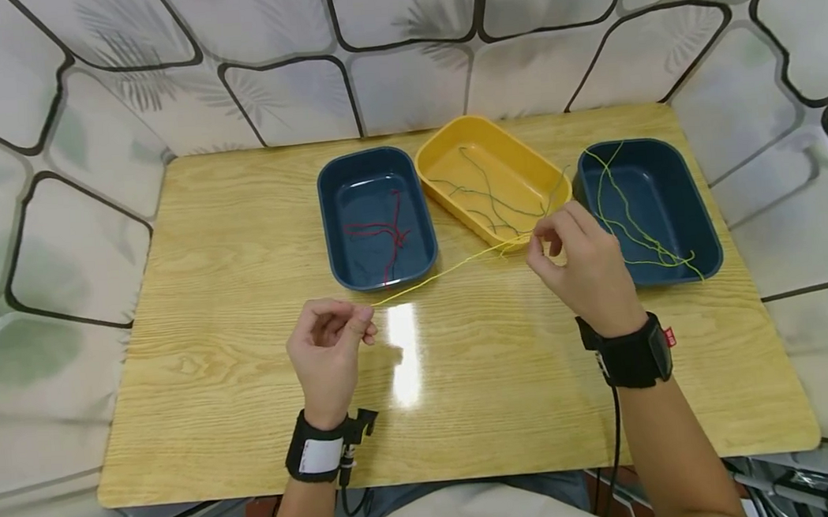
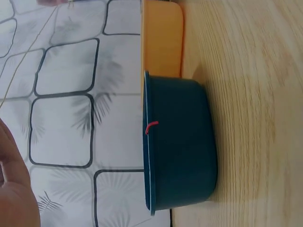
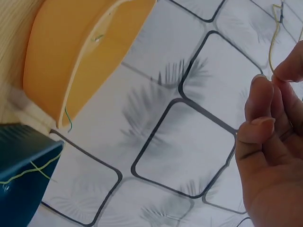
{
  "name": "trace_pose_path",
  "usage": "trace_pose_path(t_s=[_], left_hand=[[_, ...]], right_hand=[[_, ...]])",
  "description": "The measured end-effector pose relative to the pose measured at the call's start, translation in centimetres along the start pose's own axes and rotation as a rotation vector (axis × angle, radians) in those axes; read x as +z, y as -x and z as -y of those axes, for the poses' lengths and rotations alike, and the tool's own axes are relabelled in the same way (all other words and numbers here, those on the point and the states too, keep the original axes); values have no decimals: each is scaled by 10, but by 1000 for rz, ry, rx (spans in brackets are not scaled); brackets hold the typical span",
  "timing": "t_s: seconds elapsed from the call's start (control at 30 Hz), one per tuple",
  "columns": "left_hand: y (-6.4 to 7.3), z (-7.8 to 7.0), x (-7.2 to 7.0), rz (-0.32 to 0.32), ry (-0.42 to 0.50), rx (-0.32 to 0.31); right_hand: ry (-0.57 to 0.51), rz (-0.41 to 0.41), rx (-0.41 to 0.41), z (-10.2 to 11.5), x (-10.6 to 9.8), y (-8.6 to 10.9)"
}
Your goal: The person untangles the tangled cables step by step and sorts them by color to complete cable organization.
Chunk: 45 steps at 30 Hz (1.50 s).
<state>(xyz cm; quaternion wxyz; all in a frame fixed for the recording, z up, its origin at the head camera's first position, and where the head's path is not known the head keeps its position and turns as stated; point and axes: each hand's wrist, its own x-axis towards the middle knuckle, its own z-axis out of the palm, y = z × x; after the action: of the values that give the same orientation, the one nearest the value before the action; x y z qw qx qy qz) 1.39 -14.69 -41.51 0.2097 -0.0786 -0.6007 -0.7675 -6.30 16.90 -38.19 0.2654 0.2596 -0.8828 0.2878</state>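
Note:
A yellow string (image 1: 443, 273) runs taut between my two hands, above the table and in front of the bins. My left hand (image 1: 329, 339) pinches its lower left end between thumb and fingertips. At the other end, my right hand (image 1: 579, 260) pinches the string by the front corner of the yellow bin (image 1: 446, 196). Green strings (image 1: 490, 197) lie inside that bin. Red strings (image 1: 384, 229) lie in the left blue bin (image 1: 408, 164), one draped over its rim. Yellow-green strings (image 1: 620, 198) spread across the right blue bin (image 1: 707, 229).
The three bins stand along the back half of the wooden table (image 1: 229, 380). A patterned curtain (image 1: 410, 85) closes off the back and both sides. Cables (image 1: 616, 428) hang from the wrist bands (image 1: 629, 356) past the table's front edge.

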Motion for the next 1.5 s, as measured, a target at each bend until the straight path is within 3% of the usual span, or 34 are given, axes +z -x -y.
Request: trace_pose_path(t_s=[0.23, 0.37, 0.57, 0.77, 1.13, 1.5], left_hand=[[-1, -1, -10, -100, -30, -17], [2, 3, -8, -57, -25, -80], [7, 8, 1, 1, -56, -148], [9, 10, 1, 22, -85, -168], [11, 10, 1, 27, -103, -181], [11, 10, 0, 30, -107, -188]], right_hand=[[26, -190, 234, -28, -30, 15], [-36, -304, 411, -41, -48, 24], [-130, -450, 752, -51, -66, 35], [-341, -618, 988, -61, -79, 39], [-417, -685, 1141, -94, -78, 61], [-389, -610, 1219, -96, -71, 63]])
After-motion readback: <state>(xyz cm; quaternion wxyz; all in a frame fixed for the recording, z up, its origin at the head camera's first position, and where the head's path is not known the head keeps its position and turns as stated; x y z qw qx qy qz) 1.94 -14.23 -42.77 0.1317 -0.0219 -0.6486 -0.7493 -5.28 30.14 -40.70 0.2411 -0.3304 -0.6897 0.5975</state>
